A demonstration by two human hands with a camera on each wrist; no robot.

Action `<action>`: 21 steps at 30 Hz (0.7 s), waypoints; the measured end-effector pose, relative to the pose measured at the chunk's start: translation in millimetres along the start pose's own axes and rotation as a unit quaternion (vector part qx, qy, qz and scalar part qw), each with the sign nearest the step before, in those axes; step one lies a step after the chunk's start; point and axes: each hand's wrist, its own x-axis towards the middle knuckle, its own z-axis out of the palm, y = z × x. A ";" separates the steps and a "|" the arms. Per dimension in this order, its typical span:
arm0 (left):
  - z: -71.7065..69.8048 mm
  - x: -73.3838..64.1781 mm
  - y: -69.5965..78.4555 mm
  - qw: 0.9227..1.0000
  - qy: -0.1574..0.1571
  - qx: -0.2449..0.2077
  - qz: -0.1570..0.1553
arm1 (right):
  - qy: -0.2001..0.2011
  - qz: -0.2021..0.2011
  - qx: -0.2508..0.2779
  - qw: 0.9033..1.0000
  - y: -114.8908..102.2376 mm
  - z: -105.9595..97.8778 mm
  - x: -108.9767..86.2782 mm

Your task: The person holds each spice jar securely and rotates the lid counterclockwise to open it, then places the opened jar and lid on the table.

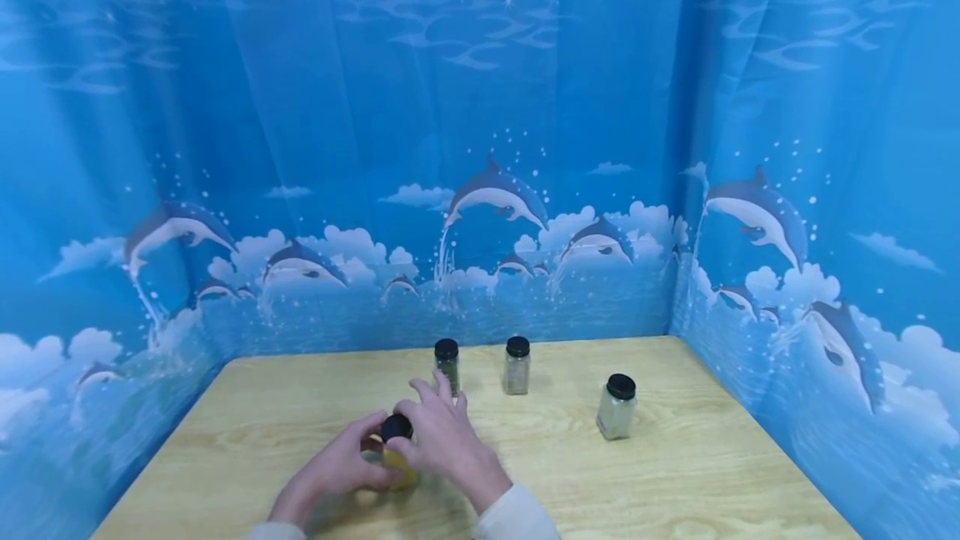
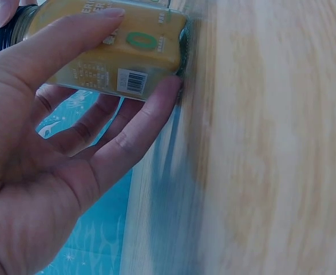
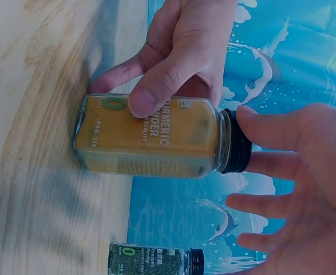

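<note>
A glass spice jar of yellow turmeric powder [image 3: 179,137] stands on the table in front of me, its black lid [image 3: 236,142] on top. My left hand [image 1: 341,458] grips the jar low on its body; in the left wrist view the thumb lies over the label and the little finger touches the jar near its base. My right hand [image 1: 444,433] pinches the black lid between thumb and index finger, while its other fingers stand out from it. Just behind the right hand is a jar of chopped parsley [image 3: 147,260], partly hidden by the fingers in the head view.
Another black-lidded jar [image 1: 517,367] with pale contents stands at the table's back middle. A further pale jar [image 1: 617,408] is on the right. Blue dolphin-print curtains [image 1: 480,107] line the back and sides of the wooden table [image 1: 675,482].
</note>
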 end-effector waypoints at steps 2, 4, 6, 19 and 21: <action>0.3 -0.5 0.0 1.000 0.002 0.000 0.008 | -0.001 -0.004 0.000 1.000 -0.2 0.4 -0.4; 0.5 -1.0 -0.1 1.000 0.003 0.000 0.016 | -0.002 -0.006 -0.001 1.000 -0.7 0.7 -0.4; 0.7 -1.4 0.0 1.000 0.002 0.003 0.020 | -0.004 -0.007 -0.001 1.000 -1.2 1.2 -0.5; 1.9 -7.1 3.6 0.999 0.024 0.013 -0.041 | -0.006 0.015 0.022 1.000 0.8 0.6 2.2; 1.7 -6.4 3.6 0.999 0.020 0.010 -0.039 | 0.000 0.019 0.022 1.000 1.0 1.3 3.0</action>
